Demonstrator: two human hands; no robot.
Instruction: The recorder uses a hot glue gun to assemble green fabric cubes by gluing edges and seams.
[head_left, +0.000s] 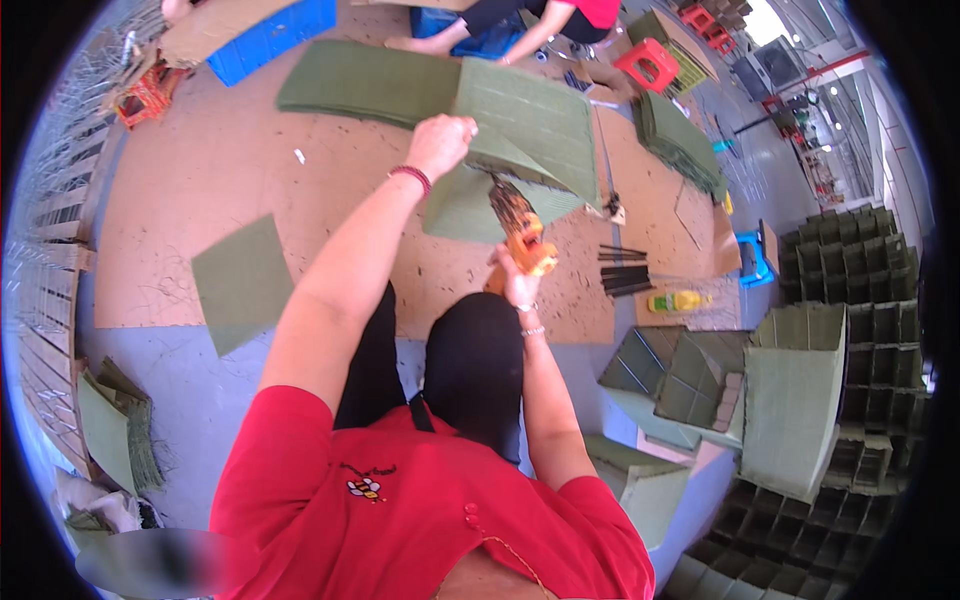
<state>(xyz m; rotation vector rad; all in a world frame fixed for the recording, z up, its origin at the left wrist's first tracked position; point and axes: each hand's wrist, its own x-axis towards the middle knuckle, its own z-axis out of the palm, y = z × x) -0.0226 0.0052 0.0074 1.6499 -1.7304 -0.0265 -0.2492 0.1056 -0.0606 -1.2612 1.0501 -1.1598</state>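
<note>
My left hand (440,147) is closed at the raised edge of a green sheet (510,160), whose flap folds up over the stack. In my right hand (515,282) is an orange handheld power tool (530,245) with a dark, tapering front. Its tip points away from me, close to the lower green sheet (460,205). Further off, a stack of green sheets (370,82) lies on the brown board. What exactly my left fingers pinch is partly hidden.
A single green sheet (243,285) lies left on the brown board (160,230). To the right are dark strips (625,280), a yellow bottle (678,301), a blue stool (752,258) and green divided boxes (690,375). Another person (545,35) sits at the far side.
</note>
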